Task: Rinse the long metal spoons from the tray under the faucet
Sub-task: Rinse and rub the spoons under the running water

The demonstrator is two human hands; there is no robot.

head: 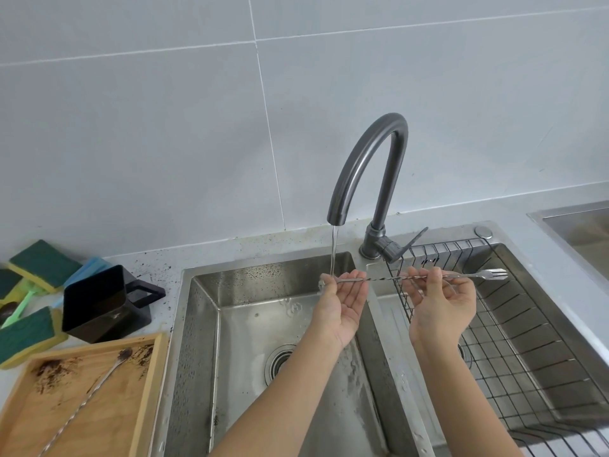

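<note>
- Pinched in our grip at both ends, the long metal spoon point(389, 278) lies level over the divider between the two basins, its twisted shaft running left to right.
- Far left on the counter point(158, 258), green sponges point(43, 262) and a black container point(99, 301) sit behind the wooden tray point(155, 374), which is smeared with dark grounds.
- A second long spoon point(89, 395) lies diagonally on that tray, bowl end up and right, not yet rinsed.
- Our left hand point(342, 301), palm up, holds the bowl end with its fingers curled round it, right where the water stream point(334, 255) from the faucet point(365, 166) lands, above the left basin point(247, 324).
- Our right hand point(441, 301) pinches the shaft further along; the forked tip point(494, 274) sticks out past it over the wire rack point(514, 324) in the right basin.
- We judge the rinse is mid-way on this spoon. The tray lies well off to the lower left, so the left hand is the nearer one for fetching the remaining spoon.
</note>
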